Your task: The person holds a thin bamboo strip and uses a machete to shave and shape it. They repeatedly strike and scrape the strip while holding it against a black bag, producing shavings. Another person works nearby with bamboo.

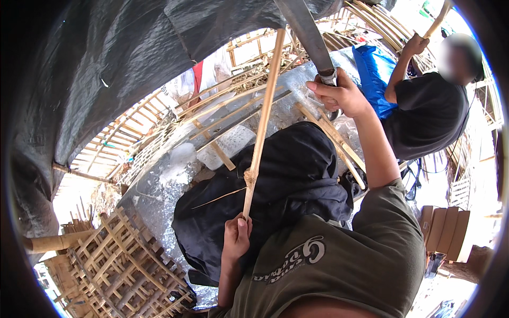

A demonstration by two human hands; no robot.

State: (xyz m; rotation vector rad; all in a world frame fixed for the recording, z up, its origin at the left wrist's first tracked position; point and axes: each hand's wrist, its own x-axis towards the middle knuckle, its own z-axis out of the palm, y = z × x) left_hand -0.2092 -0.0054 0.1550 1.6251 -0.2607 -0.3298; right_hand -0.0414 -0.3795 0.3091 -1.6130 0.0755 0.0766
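My left hand (237, 237) is closed round the lower end of a long split bamboo strip (263, 114), which slants up and away from me over my dark-clothed lap. A thin sliver (220, 197) sticks out sideways near the knot in the strip. Raised at the upper right, my right hand (339, 95) grips the handle of a machete (303, 31). Its broad grey blade points up and away, and its tip runs out of the picture. Blade and bamboo are apart.
To the right sits another person (435, 100) in dark clothes, one hand round a stick, beside a blue sheet (374, 77). Bamboo pieces (339, 140) lie beyond my knees. A woven bamboo lattice (119, 259) stands lower left. Dark tarpaulin (116, 58) hangs overhead.
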